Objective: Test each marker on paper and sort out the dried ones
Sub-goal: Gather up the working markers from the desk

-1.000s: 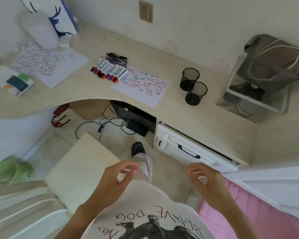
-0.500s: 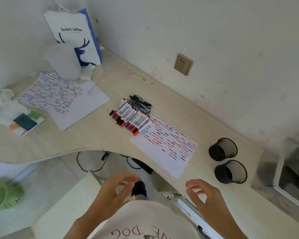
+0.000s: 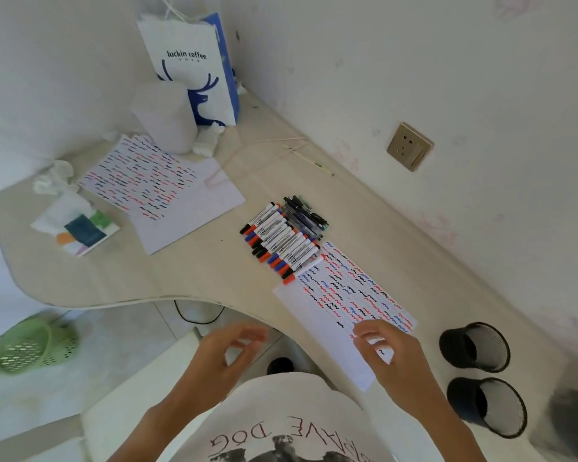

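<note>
My left hand (image 3: 227, 358) hung off the bench (image 3: 194, 271) edge, its grip loosely curled and holding nothing. My right hand (image 3: 391, 358) hovered over the near end of the paper (image 3: 317, 315), fingers curled, thumb near fingertips; whether they touched the sheet I could not tell. The markers (image 3: 281, 241) lay in a row at the paper's far end. Two black mesh cups (image 3: 474, 346) stood right of it, their insides hard to make out.
</note>
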